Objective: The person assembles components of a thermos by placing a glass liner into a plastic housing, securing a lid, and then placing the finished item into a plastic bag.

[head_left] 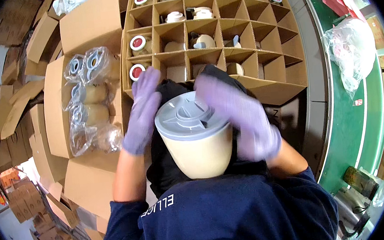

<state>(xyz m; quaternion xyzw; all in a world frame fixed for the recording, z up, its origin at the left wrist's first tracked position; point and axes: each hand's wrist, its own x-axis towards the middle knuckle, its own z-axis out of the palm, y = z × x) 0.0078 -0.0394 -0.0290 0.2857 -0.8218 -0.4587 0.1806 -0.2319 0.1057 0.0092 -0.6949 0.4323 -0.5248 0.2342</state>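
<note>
A cream canister (198, 154) with a grey ribbed lid (187, 116) stands at my lap, lid upward. My left hand (142, 113), in a lilac glove, is left of the canister with its fingers stretched out and nothing in them. On the other side, my right hand (237, 113) wears the same kind of glove and is blurred by motion. Its fingers look extended over the lid's right edge; whether they touch it I cannot tell. Just beyond my left fingertips sits a jar with a red and white lid (137, 72).
Ahead is a cardboard box with dividers (262, 83), holding several jars and cream vessels. An open carton (57, 110) at left holds plastic-wrapped jars (93, 95). A green table (356, 122) runs along the right, with a clear plastic bag (352, 51) on it.
</note>
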